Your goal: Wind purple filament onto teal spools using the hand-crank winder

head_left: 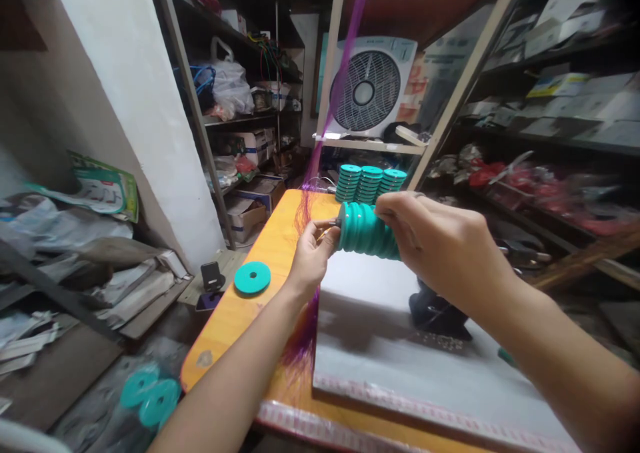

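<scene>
A row of green spools (364, 229) sits side by side on a thin rod (334, 223), raised over the far part of the table (225, 333) and tilted slightly down to the right. The left hand (313, 253) pinches the rod's tip between thumb and fingers, just beside the first spool. The right hand (440, 236) is bent over the row's other end, fingers curled against the spools; whether it grips them or pinches a thread there cannot be made out.

As far as can be judged, lining up the spools on the rod looks largely done. Whether any strand is wound on them is too small to tell. A single green disc (244, 281) lies flat near the table's left edge, apart from the row, and three stacks (371, 185) of similar green pieces stand at the far edge, also off the rod.

Purple strands (345, 59) hang from above to the table's far left corner; more purple threads lie in a tangle along the left side of a white board (365, 359), which covers the table's right part. A black bracket (437, 316) stands on the board under the right hand. Beyond the table's near left corner, lower down, lie two green discs (159, 409). Past the far edge, a fan (367, 113) sits on a shelf.
</scene>
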Motion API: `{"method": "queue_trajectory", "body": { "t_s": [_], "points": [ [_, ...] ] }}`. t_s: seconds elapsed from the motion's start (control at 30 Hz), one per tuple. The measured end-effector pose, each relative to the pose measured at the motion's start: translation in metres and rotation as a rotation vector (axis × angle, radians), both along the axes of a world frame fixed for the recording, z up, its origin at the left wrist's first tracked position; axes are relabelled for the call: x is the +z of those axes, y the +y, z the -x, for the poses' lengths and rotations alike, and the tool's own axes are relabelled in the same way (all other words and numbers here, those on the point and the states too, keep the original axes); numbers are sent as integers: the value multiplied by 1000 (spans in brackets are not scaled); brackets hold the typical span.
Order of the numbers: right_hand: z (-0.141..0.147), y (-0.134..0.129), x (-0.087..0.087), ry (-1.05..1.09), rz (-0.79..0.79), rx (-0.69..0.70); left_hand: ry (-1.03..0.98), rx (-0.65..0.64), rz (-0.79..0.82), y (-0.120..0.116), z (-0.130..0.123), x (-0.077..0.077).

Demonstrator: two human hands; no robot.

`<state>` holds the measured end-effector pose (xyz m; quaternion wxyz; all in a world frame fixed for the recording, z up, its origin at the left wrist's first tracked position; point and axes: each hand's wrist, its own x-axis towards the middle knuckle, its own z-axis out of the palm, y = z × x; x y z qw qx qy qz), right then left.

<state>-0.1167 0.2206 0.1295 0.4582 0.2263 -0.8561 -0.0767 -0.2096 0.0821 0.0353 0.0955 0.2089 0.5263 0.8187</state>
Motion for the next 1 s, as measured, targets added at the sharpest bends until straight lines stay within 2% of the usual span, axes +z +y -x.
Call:
{"method": "queue_trajectory", "body": {
  "t_s": [0.53,0.7,0.73,0.8,0.9,0.97,1.0],
  "points": [
    [-1,-13,2,156,-411,-86,-27,-18,-55,1,-1,1],
    [3,-16,-2,209,-483,-106,-27,-18,-62,1,0,0],
    [2,-15,-2,189,-466,-99,-21,-17,-52,1,0,0],
    [-2,-9,-1,110,-319,-40,-7,-8,-30,0,1,0],
    [-22,10,0,41,83,27,-1,6,2,0,1,0],
    [-46,33,-8,-26,272,-8,1,9,9,1,2,-1],
    [-59,45,-17,-138,300,-28,3,8,8,1,2,-1]
  ]
}}
